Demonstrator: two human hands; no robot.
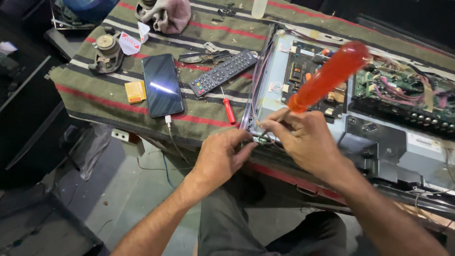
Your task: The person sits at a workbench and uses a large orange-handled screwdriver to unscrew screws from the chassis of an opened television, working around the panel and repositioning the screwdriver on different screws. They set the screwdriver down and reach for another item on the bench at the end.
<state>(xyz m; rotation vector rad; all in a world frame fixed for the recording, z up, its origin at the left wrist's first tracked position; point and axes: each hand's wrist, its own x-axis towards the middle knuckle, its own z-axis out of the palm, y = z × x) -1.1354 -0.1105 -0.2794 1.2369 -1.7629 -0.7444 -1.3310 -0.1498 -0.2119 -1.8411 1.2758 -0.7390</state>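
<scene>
The right hand [308, 140] is clenched around the shaft end of a large screwdriver with an orange translucent handle [329, 76]. Its long axis slants from the handle, up and toward the far right over the circuit boards, down to a tip at the near edge of the opened television chassis [379, 137]. That tip meets a small green board piece [259, 139] at the chassis's near-left corner, right where the table's near edge runs. The left hand [220, 159] comes in from the left and pinches that same piece between thumb and fingertips, so both grips close on one spot, the left hand nearer the table edge.

Loose wires crowd the corner and lie close about the tip. Farther left on the striped cloth [95, 95] lie a small red screwdriver [229, 110], a black remote control [222, 72], a phone [162, 84] with its cable, and a speaker [108, 50] near the far-left corner, all well apart from the hands.
</scene>
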